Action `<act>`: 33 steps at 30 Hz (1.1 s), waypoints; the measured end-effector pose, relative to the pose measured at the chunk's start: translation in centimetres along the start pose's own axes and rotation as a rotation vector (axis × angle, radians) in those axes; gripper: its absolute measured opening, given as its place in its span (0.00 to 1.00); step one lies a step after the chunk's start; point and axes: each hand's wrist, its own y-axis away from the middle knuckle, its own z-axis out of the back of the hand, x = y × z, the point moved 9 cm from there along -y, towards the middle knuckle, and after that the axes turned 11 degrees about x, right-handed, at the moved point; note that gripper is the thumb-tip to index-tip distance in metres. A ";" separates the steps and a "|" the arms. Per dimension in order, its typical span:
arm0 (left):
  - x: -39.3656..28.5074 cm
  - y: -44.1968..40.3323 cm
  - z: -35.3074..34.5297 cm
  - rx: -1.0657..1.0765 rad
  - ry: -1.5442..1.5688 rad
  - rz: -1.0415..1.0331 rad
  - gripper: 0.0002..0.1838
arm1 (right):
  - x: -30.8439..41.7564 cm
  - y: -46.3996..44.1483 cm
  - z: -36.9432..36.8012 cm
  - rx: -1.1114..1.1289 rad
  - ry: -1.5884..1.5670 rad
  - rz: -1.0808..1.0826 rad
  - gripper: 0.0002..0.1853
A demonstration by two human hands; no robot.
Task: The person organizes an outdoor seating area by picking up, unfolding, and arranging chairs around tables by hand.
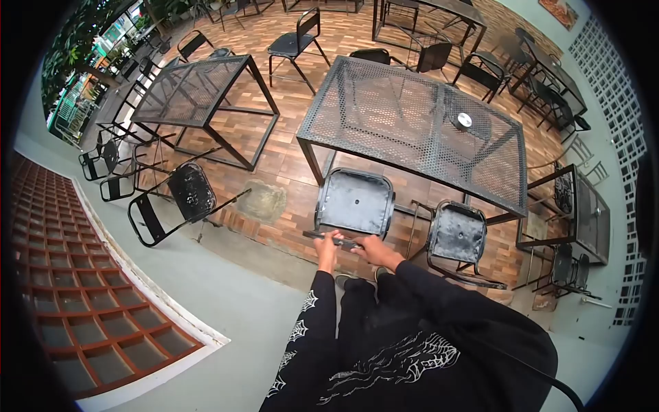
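Left hand [328, 247] and right hand [373, 251] hold the black metal chair [355, 200]; one small round white object [464, 120] is near the black mesh table's [391, 113] far edge.

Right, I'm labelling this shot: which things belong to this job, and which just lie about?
Job:
left hand
right hand
black metal chair with worn grey seat
probably the large black mesh table

Lying about:
small white round object
speckled black metal chair

there are two hands [327, 247] [371, 249], two shoes [380, 273], at least five tables [412, 123] and ten chairs [355, 202].
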 end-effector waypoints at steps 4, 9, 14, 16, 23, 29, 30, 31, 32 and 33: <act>-0.1 0.7 3.0 -0.047 -0.061 0.020 0.09 | 0.0 -0.1 -3.0 0.055 -0.019 -0.006 0.17; 1.7 -0.3 4.6 0.040 0.039 0.097 0.07 | -0.4 -0.1 -3.5 0.077 -0.077 0.011 0.18; 0.5 1.3 4.5 -0.011 -0.126 0.107 0.06 | -1.4 -0.1 -4.4 0.193 -0.065 0.004 0.23; -0.3 2.5 4.0 -0.014 -0.247 0.089 0.09 | -1.7 0.6 -4.5 0.157 -0.082 0.058 0.23; -3.5 5.2 4.3 -0.208 -0.817 0.055 0.28 | -2.9 0.3 -4.1 0.184 -0.248 0.092 0.21; -11.7 5.4 -2.2 -0.080 -1.693 -0.251 0.50 | -4.6 -3.6 -1.6 0.098 -0.340 0.060 0.20; -11.1 3.1 -1.8 0.045 -1.750 -0.338 0.50 | -5.5 -4.9 -1.0 0.063 -0.295 0.010 0.22; -11.1 1.0 -0.7 0.045 -1.752 -0.343 0.50 | -5.8 -6.4 -0.6 0.059 -0.294 0.013 0.22; -10.3 -1.2 -1.1 0.253 -1.625 -0.329 0.49 | -6.3 -8.0 0.7 -0.027 -0.270 -0.009 0.22; -9.9 -3.0 -1.6 0.457 -1.491 -0.313 0.49 | -6.6 -9.6 2.1 -0.117 -0.246 -0.031 0.23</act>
